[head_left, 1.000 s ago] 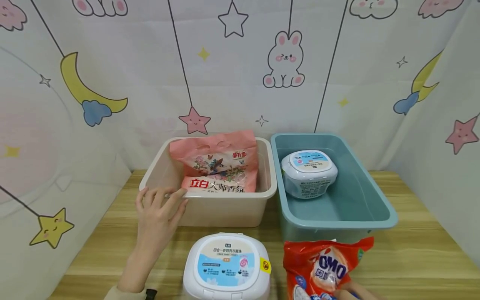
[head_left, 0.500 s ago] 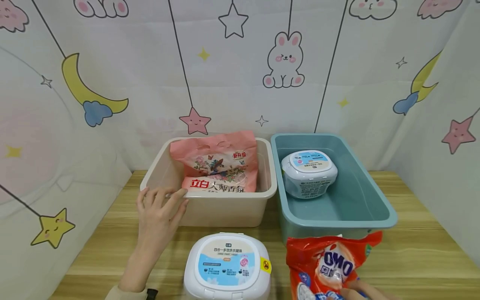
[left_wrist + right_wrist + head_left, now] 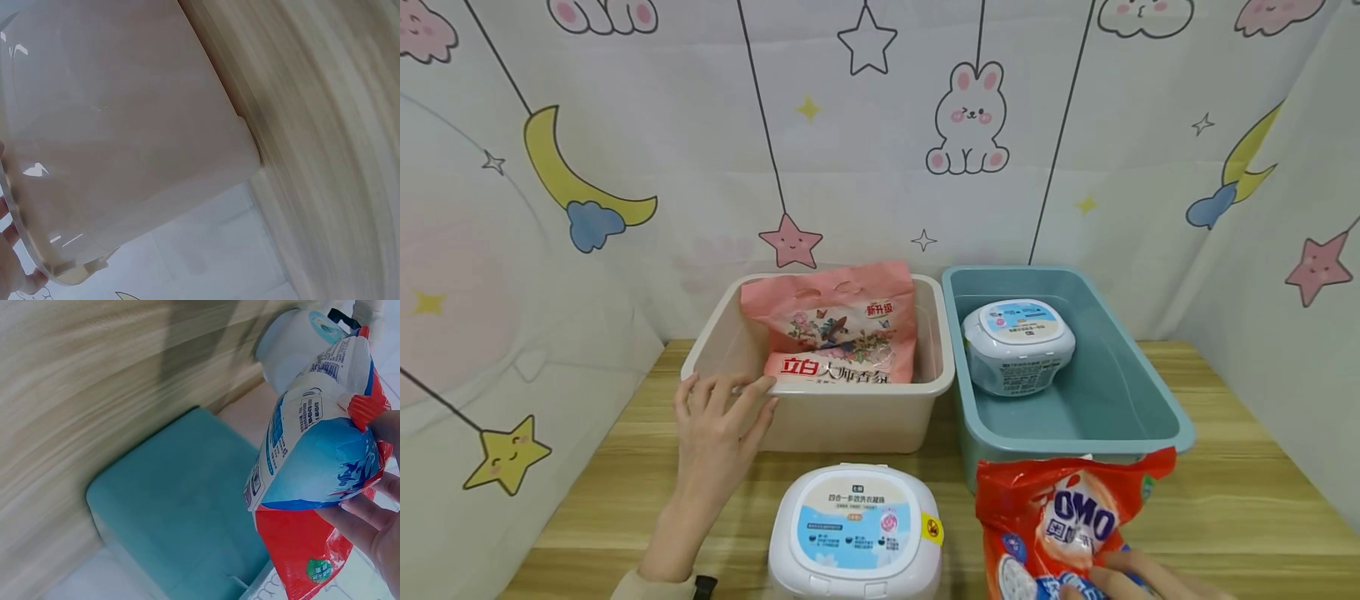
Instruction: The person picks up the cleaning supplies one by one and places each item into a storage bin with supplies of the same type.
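Observation:
A red OMO laundry detergent bag (image 3: 1063,521) is held by my right hand (image 3: 1138,577) in front of the teal bin (image 3: 1150,408). In the right wrist view, fingers and thumb grip the side of the bag (image 3: 319,447), off the table. My left hand (image 3: 718,437) holds the front left rim of the cream bin (image 3: 857,421), fingers bent over it. Inside that bin leans a pink detergent bag (image 3: 842,325). A white tub with a blue label (image 3: 853,529) stands on the table between my arms.
A similar white tub (image 3: 1018,346) sits in the back left of the teal bin, beside the cream bin. Both bins stand on a wooden table (image 3: 1247,508). A printed curtain (image 3: 865,167) hangs behind and at both sides.
My right hand has lifted the OMO bag up and slightly right, towards the teal bin's front edge. The left hand stays on the cream bin's rim.

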A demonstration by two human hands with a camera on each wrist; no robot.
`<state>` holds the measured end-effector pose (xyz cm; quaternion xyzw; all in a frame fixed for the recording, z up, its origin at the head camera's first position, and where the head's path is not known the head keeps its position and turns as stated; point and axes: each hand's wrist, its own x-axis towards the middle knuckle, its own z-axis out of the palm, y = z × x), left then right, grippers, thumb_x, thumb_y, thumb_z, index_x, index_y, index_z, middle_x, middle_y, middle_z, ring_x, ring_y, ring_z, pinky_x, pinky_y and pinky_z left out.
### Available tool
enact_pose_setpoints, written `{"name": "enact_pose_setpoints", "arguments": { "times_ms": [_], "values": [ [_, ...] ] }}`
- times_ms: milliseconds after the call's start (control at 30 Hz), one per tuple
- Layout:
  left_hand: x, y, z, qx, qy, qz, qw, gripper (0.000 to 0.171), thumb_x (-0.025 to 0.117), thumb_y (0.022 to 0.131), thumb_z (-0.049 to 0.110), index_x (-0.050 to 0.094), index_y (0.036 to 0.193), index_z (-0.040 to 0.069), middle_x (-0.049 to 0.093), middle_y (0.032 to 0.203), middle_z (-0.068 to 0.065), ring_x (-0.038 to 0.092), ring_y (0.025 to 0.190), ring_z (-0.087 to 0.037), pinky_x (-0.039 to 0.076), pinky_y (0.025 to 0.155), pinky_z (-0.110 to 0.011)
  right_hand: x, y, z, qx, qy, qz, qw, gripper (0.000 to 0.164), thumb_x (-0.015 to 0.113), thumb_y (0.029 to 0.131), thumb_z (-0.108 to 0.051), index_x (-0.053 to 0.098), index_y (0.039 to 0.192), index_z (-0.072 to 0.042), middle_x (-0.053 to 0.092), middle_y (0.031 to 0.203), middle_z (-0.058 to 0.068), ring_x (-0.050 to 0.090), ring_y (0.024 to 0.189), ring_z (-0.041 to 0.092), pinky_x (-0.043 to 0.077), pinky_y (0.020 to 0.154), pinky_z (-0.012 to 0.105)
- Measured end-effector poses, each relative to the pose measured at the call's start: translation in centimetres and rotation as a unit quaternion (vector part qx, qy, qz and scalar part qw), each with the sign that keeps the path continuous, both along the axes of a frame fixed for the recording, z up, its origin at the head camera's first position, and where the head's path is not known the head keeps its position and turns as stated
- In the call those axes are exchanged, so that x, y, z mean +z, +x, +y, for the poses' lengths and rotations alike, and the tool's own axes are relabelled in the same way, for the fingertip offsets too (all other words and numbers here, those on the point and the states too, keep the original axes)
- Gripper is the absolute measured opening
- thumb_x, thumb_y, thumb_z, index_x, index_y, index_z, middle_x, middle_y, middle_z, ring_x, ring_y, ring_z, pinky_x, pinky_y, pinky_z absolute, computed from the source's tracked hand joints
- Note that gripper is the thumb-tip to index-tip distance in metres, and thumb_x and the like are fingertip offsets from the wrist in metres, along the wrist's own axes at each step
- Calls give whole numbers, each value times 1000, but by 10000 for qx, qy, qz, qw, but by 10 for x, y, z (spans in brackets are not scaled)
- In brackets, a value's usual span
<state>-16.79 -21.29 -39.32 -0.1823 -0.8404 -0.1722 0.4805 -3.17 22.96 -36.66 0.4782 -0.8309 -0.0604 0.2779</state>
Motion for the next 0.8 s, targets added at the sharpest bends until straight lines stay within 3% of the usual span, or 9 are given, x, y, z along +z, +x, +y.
{"name": "enact_pose_setpoints", "arguments": {
  "times_ms": [167, 500, 600, 733, 800],
  "values": [
    [0, 0, 0, -6, -22, -14, 10000, 41, 45, 100, 43, 70, 102, 12, 60, 96, -14, 49, 95, -35, 26, 100, -66, 10, 0, -4, 2, 115, 282, 9995, 47, 22, 100, -56, 56, 127, -37, 60, 102, -9, 61, 84, 10, 48, 56, 12],
    [-1, -1, 1, -7, 13, 42, 10000, 40, 46, 100, 43, 71, 100, 12, 61, 95, -13, 50, 95, -35, 27, 99, -65, 25, 2, -2, -213, 403, 531, 9975, 51, 15, 100, -56, 54, 129, -42, 58, 105, -10, 62, 82, 7, 44, 49, 10],
    [-1, -1, 1, -6, 42, 43, 10000, 40, 46, 100, 43, 71, 99, 12, 61, 95, -13, 50, 95, -35, 27, 100, -65, 26, 1, 3, -167, 634, 326, 9973, 48, 32, 95, -63, 49, 134, -41, 57, 109, -8, 61, 86, 10, 43, 50, 8],
    [-1, -2, 1, -16, 55, 34, 10000, 41, 46, 100, 43, 71, 99, 11, 60, 95, -13, 49, 95, -35, 26, 100, -65, 27, -1, 9, -271, 888, -89, 9956, 72, 51, 78, -74, 40, 141, -42, 57, 112, -8, 61, 90, 13, 41, 50, 7],
    [-1, -1, 1, -17, 48, 31, 10000, 41, 45, 100, 43, 71, 100, 11, 60, 95, -13, 49, 96, -35, 26, 100, -65, 28, -1, 10, -384, 898, -176, 9951, 77, 52, 74, -77, 38, 142, -43, 58, 111, -9, 61, 89, 13, 41, 50, 8]
  ]
}}
